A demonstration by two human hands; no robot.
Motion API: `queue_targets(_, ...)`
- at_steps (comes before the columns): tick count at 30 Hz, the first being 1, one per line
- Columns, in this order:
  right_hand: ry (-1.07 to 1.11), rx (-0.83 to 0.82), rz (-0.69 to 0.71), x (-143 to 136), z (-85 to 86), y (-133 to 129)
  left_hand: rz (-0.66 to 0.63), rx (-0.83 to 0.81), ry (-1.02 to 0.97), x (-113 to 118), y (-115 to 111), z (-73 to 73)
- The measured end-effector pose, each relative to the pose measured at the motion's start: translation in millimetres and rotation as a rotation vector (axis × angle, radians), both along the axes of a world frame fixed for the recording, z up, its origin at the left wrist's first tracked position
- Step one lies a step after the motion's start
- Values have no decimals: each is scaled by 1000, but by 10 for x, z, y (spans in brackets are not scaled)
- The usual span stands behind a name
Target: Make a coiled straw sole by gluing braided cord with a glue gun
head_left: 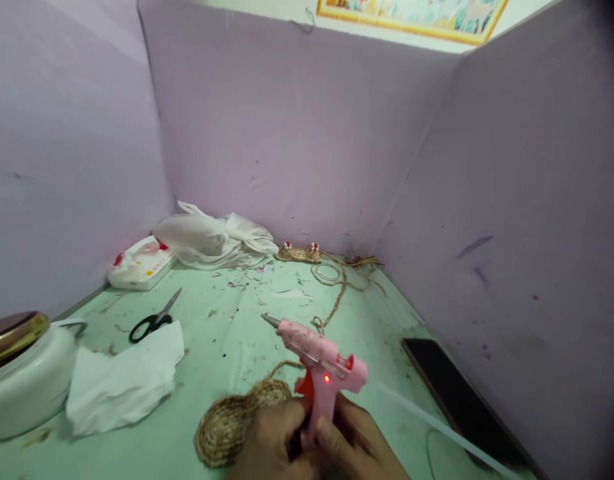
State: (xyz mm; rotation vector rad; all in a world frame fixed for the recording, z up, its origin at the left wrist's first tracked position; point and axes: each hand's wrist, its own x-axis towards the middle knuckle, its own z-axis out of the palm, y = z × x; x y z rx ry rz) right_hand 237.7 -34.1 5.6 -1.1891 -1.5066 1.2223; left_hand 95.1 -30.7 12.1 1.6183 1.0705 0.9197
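A pink hot glue gun [323, 347] is held up in front of me, its metal nozzle pointing to the upper left and a red light lit on its side. My right hand [359, 437] is closed around the handle from the right, thumb along the grip. My left hand [274, 437] is closed at the left of the handle, below the red trigger [305, 383]. A long translucent glue stick [444, 427] trails from the rear of the gun. Partly behind my left hand is a coiled straw-rope piece [221, 433], with rope running from its top.
Left: scissors [154, 320], crumpled white paper [127, 383], a white pot [31, 393]. Further back: a white box [144, 267], a plastic bag [211, 237], a decorated woven piece [299, 255] and braided rope [337, 300]. A dark phone-like slab [457, 393] lies right. Lilac walls surround the green table.
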Motion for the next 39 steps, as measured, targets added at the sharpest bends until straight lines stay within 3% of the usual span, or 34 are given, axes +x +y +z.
queue_targets(2,163,-119,101,-54,-35,54,-58,8,63,-15,12,53)
queue_targets(5,280,-168,104,-4,-4,90,-180,54,257,-161,66,213)
queue_targets(9,292,-190,45,235,43,128,95,144,628,-541,191,375)
queue_targets(11,288,-146,5,352,19,156,149,147,777,-687,237,350)
queue_targets(16,108,-91,14,465,-86,180,11,194,1008,-671,194,203)
queue_targets(24,-48,-207,41,513,-72,127,37,219,1068,-511,108,113)
queue_targets(28,-19,-210,54,594,-68,66,95,462,976,-540,95,14)
queue_targets(33,100,-225,-27,661,-115,-32,137,844,853,-591,138,-51)
queue_targets(39,166,-170,-1,733,-168,-36,97,1000,864,-594,173,-69)
